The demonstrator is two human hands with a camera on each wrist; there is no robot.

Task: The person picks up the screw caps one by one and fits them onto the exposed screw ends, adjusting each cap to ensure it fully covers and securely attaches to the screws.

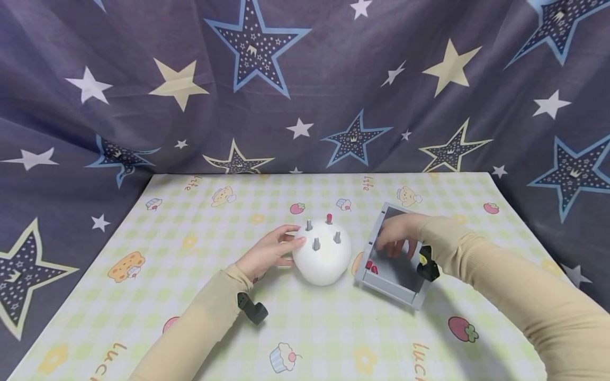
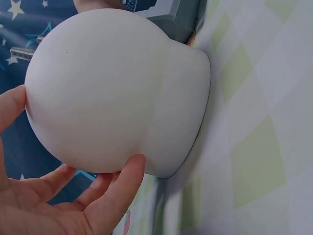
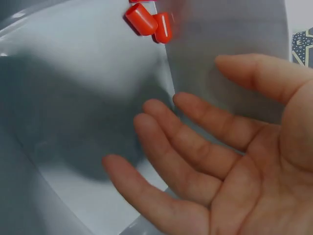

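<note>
A white rounded body [image 1: 321,259] stands on the table, broad at the top and narrower at its base. Three bare metal posts [image 1: 316,244] stick up from it; a red cap [image 1: 329,218] sits at a fourth spot, farther back. My left hand [image 1: 271,247] holds its left side, the fingertips [image 2: 132,166] spread over the curve. Inside the grey box [image 1: 391,293] to the right is my right hand [image 1: 400,233], fingers loosely bent and holding nothing in the right wrist view. Loose red caps [image 3: 142,19] lie in the box near its wall, beyond those fingers.
A checked tablecloth [image 1: 190,296] with printed cakes and fruit covers the table. Behind it hangs a dark curtain [image 1: 286,143] with stars. The box stands close to the white body, slightly turned. Black wrist cameras [image 1: 252,308] are strapped over both sleeves.
</note>
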